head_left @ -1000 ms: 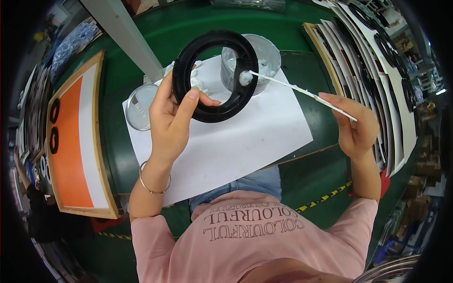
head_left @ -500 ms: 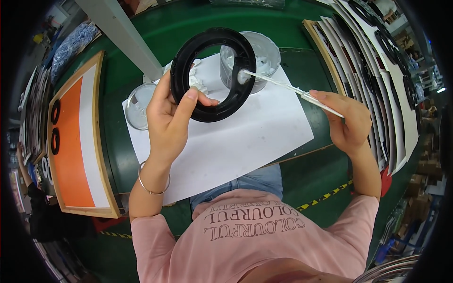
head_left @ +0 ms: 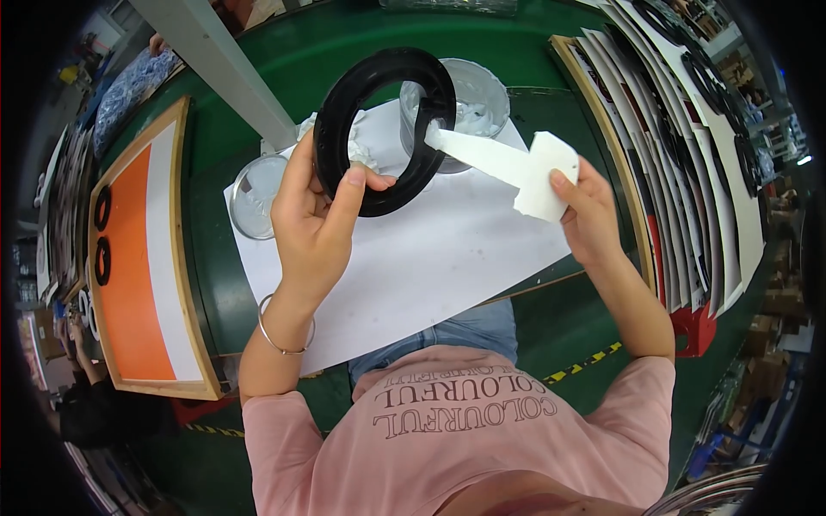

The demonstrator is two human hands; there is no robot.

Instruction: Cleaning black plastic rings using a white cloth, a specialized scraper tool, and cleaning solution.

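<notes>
My left hand [head_left: 317, 211] is closed on a black ring [head_left: 400, 198], thumb in front and fingers behind, holding it up above a white sheet [head_left: 413, 267]. My right hand [head_left: 595, 225] pinches the wide end of a white flat spatula [head_left: 486, 157]. Its narrow tip touches the ring's right side, where a whitish smear shows. Behind the ring stands a clear round tub [head_left: 502, 101] with white paste inside. A round clear lid [head_left: 255, 206] lies left of my left hand. Crumpled white tissue [head_left: 361, 155] is partly hidden by the ring.
An orange and white panel in a wooden frame [head_left: 182, 258] stands at the left, bearing two small black rings [head_left: 103, 261]. Stacked boards [head_left: 688, 189] fill the right side. A grey post [head_left: 219, 64] rises at the back left. Another person [head_left: 95, 408] is at the far left.
My right hand has moved left and toward me, and the spatula has turned from edge-on to flat-face view. The ring has tilted slightly in my left hand.
</notes>
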